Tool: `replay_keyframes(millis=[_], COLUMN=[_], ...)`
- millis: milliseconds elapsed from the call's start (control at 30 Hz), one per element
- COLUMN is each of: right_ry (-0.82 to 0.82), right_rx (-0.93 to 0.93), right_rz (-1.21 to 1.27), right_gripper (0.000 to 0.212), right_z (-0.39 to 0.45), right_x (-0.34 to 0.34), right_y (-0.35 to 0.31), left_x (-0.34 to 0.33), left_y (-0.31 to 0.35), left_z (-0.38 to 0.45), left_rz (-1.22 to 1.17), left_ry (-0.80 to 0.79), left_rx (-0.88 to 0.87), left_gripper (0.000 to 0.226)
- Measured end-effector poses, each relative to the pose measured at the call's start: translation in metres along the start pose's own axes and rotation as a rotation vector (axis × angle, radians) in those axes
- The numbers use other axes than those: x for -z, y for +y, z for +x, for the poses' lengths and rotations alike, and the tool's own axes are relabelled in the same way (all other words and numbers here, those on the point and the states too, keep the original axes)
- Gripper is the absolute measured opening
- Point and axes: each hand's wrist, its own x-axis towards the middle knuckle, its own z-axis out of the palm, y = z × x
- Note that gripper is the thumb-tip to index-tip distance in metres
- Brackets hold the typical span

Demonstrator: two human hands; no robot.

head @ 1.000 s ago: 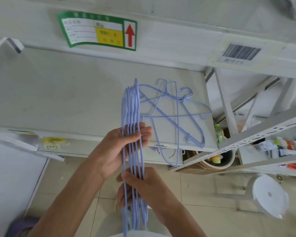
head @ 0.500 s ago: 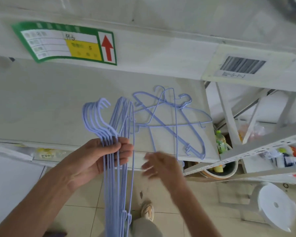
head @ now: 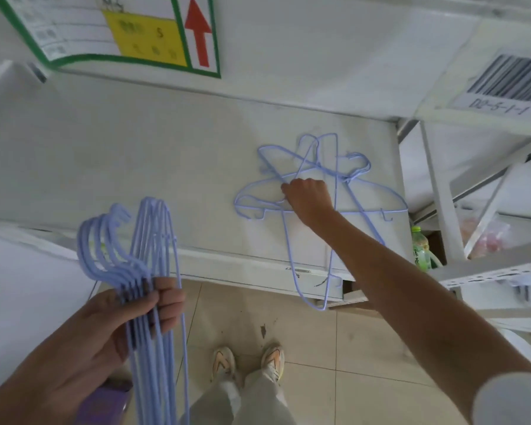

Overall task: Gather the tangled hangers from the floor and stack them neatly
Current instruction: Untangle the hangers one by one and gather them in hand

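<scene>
My left hand grips a bundle of several pale blue wire hangers by their necks, hooks aligned and pointing up-left, their bodies hanging below the frame. On the white shelf lies a tangle of a few more blue hangers, one loop drooping over the shelf's front edge. My right hand reaches out over that tangle and its fingers are closed on the wires near the middle of it.
A green, yellow and red label and a barcode sticker are on the beam above. A metal rack with a green bottle stands at right. Below are a tiled floor and my shoes.
My right hand left the bundle and reached forward to the tangled hangers on the shelf. My left hand, alone on the bundle, moved it lower left.
</scene>
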Motion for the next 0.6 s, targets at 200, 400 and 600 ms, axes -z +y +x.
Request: replay_keyframes(millis=[200, 400, 600], right_ry=[0.084, 0.056, 0.074], right_rx=[-0.001, -0.036, 0.088], right_rz=[-0.137, -0.233, -0.203], right_gripper=[0.026, 0.022, 0.006], right_z=[-0.025, -0.037, -0.033], right_x=[0.021, 0.048, 0.054], right_y=[0.027, 0.042, 0.066], left_x=[0.013, -0.007, -0.028], left_y=[-0.009, -0.005, -0.003], left_z=[-0.018, -0.012, -0.008], left_rz=[-0.075, -0.054, -0.048], left_ry=[0.053, 0.068, 0.013], left_rx=[-0.039, -0.086, -0.061], left_gripper=[0.027, 0.029, 0.029])
